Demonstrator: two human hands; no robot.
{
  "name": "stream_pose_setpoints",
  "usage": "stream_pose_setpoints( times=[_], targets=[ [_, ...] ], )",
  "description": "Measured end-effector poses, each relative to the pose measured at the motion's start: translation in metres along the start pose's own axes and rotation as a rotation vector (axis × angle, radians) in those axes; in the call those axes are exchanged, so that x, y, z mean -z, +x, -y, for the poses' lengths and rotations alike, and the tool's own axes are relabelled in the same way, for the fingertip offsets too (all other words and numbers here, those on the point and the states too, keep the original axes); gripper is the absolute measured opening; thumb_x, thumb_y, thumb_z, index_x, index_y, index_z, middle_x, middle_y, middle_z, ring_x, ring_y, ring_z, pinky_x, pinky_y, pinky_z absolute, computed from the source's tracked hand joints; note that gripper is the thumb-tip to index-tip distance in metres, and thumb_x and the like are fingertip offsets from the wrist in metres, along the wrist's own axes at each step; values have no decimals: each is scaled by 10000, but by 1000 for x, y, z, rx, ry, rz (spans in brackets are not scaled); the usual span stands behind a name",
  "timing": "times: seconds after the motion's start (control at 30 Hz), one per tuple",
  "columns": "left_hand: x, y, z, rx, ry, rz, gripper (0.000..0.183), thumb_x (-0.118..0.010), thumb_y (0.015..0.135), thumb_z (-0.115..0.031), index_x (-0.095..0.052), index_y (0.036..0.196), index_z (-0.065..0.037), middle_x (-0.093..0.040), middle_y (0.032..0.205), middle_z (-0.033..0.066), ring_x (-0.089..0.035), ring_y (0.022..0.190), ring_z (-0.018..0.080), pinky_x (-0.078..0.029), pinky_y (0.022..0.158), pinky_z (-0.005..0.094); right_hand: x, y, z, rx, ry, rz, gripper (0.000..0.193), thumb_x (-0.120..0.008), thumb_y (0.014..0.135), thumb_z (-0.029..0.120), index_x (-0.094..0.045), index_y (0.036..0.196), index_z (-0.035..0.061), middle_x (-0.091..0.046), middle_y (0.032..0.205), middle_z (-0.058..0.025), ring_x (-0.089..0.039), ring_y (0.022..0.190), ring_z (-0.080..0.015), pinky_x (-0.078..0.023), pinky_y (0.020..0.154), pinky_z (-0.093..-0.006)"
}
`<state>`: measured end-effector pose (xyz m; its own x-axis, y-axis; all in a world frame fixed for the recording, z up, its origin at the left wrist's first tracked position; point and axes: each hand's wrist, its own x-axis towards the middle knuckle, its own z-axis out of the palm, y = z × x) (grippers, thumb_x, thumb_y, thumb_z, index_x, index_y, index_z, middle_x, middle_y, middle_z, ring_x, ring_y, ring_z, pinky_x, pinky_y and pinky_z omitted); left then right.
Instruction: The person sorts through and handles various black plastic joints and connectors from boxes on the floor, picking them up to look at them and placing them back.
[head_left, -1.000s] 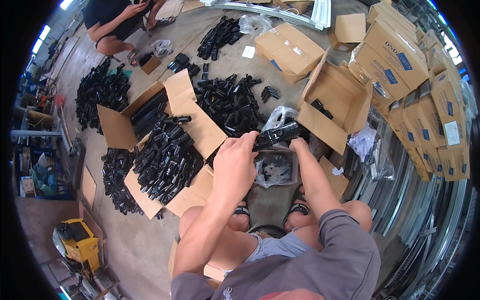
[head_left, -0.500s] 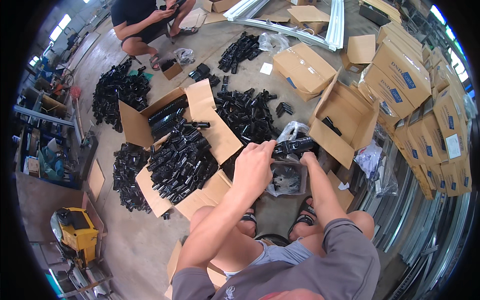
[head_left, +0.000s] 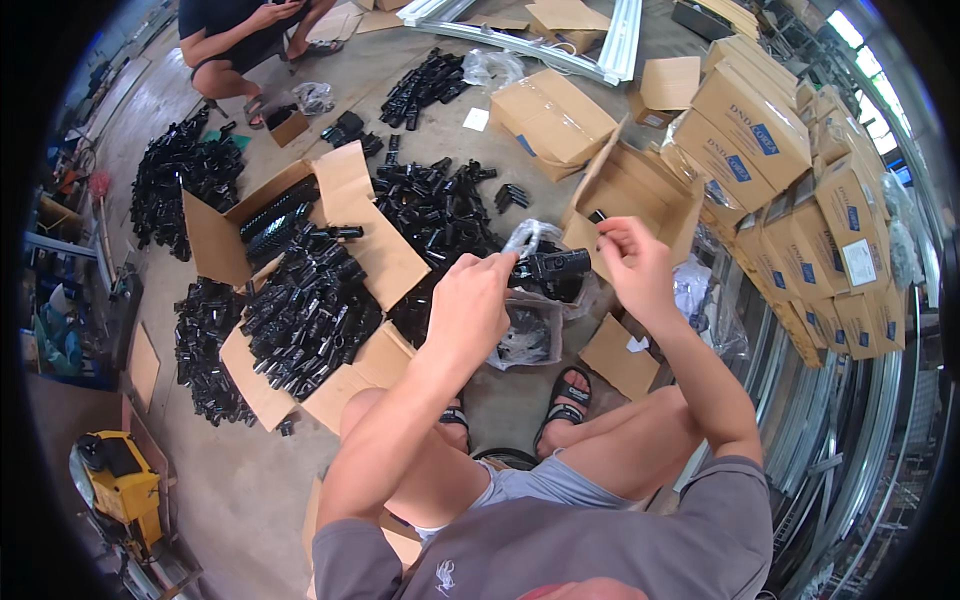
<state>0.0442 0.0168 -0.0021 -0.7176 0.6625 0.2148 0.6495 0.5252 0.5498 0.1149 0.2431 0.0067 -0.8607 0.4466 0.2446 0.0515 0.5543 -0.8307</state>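
1. Nearest: sandals [head_left: 567, 405] on floor; just ahead, small bin [head_left: 556, 341] w/ clear plastic lining.
2. Left grip [head_left: 470, 305]: closed on near end of a black part [head_left: 556, 266]. Part held approx. level above the bin area, free end pointing R; clear bag [head_left: 528, 236] directly behind it.
3. Right grip [head_left: 640, 265]: off the part, raised, fingers curled, thumb close to fingertips. Small dark piece [head_left: 598, 215] shows at fingertips; can't tell if grasped or merely lying beyond.
4. Step in hand (judged): two-handed handling of one part; L steadies, R works separately by the open carton [head_left: 650, 180].
5. Next move (judged): calls for firm L hold, part kept level, R fingers kept clear of carton flap and bag film.
6. Diff. vs. half a sec. ago: R was at part's free end, now up and away near carton; L hold unchanged.
7. Mid-dist.: flapped carton [head_left: 408, 262] to L, heaped w/ similar black pcs; floor heap [head_left: 440, 210] behind.
8. Far: seated co-worker [head_left: 235, 40], upper L, hands together; item there too small to ID.
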Motion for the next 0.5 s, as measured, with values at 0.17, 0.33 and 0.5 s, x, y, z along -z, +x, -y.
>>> stream_pose_setpoints(
  times=[0.17,0.33,0.5],
  targets=[
    [-11,-1,-10,-66,-13,10,417,-709,751,-9,-638,1162,-28,-710,970,137,-640,908,332,-519,821,416,-1,-33,43,365,-15,-103,154,-728,824,-12,-682,970,10,-710,872,-122,-685,792,-260,-544,724,-341],
    [-15,-3,-20,-93,27,28,421,-714,735,-1,-629,1147,-19,-711,967,139,-639,897,332,-516,816,411,-21,-40,20,683,-212,-4,123,-766,800,38,-704,907,46,-721,904,-59,-676,866,-236,-520,777,-361],
    [-20,-6,-24,-158,3,-60,289,-678,714,31,-614,992,-16,-694,901,134,-648,871,327,-535,762,406,-21,-40,13,734,-339,15,97,-738,801,83,-712,894,67,-721,893,-38,-663,920,-220,-485,828,-374]
  ],
)
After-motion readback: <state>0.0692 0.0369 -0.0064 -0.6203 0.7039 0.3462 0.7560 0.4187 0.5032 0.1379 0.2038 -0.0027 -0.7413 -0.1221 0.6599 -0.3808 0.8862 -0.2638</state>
